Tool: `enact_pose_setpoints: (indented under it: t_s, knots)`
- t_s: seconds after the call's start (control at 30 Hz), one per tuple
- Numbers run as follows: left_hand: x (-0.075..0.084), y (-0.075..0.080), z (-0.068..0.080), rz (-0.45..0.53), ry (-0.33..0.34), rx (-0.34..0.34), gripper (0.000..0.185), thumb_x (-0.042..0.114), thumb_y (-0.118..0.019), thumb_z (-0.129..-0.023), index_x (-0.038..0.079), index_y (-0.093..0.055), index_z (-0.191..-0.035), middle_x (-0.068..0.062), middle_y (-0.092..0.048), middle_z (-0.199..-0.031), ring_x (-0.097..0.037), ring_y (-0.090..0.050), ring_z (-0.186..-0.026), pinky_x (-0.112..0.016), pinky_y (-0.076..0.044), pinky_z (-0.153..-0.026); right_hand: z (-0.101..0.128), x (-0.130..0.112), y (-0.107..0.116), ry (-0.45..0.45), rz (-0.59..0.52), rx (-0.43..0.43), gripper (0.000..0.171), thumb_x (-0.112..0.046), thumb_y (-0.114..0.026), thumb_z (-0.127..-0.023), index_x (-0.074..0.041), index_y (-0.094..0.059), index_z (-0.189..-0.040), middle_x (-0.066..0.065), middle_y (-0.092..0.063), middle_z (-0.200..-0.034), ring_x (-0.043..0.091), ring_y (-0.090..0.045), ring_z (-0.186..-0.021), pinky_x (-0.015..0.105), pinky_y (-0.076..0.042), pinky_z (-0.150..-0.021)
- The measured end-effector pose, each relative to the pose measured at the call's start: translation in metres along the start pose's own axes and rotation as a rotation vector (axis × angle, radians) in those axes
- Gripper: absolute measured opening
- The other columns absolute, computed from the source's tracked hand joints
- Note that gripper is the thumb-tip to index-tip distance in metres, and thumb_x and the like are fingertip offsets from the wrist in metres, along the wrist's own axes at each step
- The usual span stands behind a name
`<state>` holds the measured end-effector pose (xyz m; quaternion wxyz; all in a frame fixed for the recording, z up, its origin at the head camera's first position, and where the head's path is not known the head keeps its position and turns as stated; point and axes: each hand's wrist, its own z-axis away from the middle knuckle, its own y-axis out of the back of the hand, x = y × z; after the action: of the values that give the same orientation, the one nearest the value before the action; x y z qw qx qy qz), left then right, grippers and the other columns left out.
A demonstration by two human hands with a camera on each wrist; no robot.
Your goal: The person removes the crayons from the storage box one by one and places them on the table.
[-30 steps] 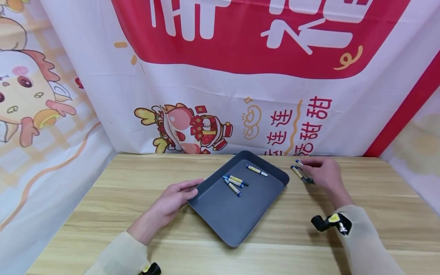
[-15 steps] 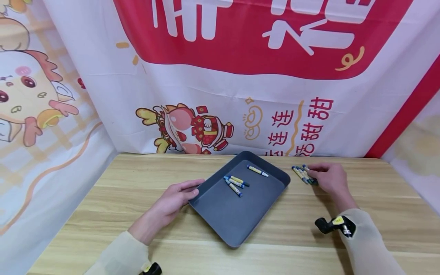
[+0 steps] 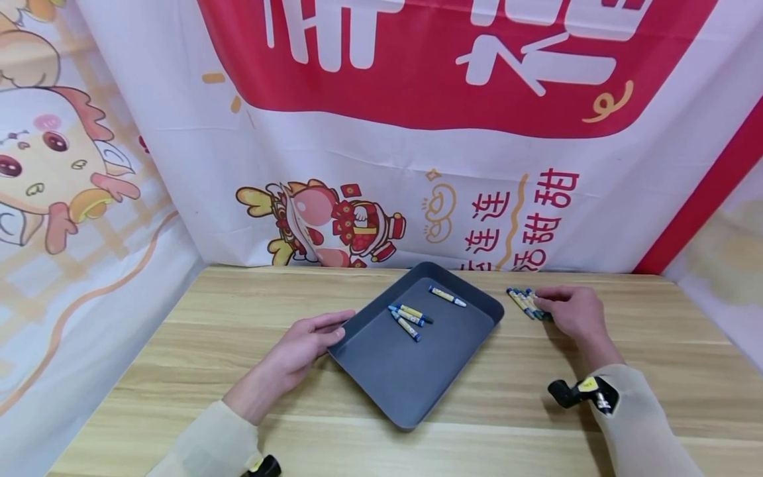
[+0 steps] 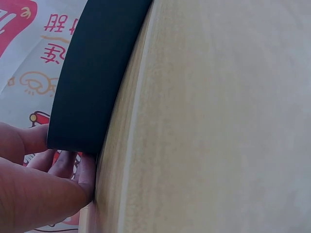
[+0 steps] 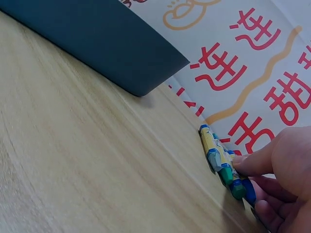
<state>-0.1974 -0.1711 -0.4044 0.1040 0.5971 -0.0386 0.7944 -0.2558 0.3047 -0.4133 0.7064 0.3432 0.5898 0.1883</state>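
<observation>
"Three crayons (image 3: 408, 317) lie bunched on the floor of the grey baking tray (image 3: 411, 377). Where is the white-tipped crayon (image 3: 447, 296)?"

"Apart from them, near the tray's far-right end wall. The tray rests on the wood-grain surface (image 3: 298, 444)."

"State the left hand (image 3: 303, 344)."

"Grip pinching the tray at its left side — thumb at the rim, fingers against the outside."

"And the right hand (image 3: 575, 311)?"

"Grip pinching the right side of the crayon row (image 3: 520, 303), thumb on top, fingers curled behind. The row lies side by side on the surface, right of the tray, near the printed backdrop (image 3: 381, 152). Number of crayons pinched — cannot tell; the hand covers part of them."
</observation>
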Motion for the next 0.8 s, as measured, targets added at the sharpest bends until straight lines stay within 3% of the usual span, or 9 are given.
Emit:
enact_pose_setpoints:
  t_s: [0.47, 0.8]
  knots:
    - [-0.0003, 0.0010, 0.0002, 0.002, -0.005, -0.001, 0.042, 0.011, -0.056, -0.109, 0.013, -0.060, -0.151, -0.012, -0.059, -0.157, -0.020, -0.063, -0.135, -0.042, -0.047, -0.121, -0.0018, 0.0001, -0.0020, -0.033, 0.016, -0.031, 0.041, -0.033, -0.065, -0.106, -0.008, -0.070, -0.139, 0.027, -0.060, -0.149, 0.043, -0.051, -0.134, 0.057, -0.044, -0.105]
    - [-0.0008, 0.0017, -0.0018, 0.009, 0.000, -0.008, 0.042, 0.011, -0.056, -0.109, 0.014, -0.061, -0.151, -0.012, -0.059, -0.157, -0.022, -0.062, -0.137, -0.047, -0.043, -0.124, 0.0017, -0.0009, 0.0020, -0.051, 0.012, -0.062, 0.046, -0.036, -0.063, -0.106, -0.007, -0.067, -0.142, 0.028, -0.058, -0.151, 0.042, -0.052, -0.131, 0.052, -0.046, -0.101]
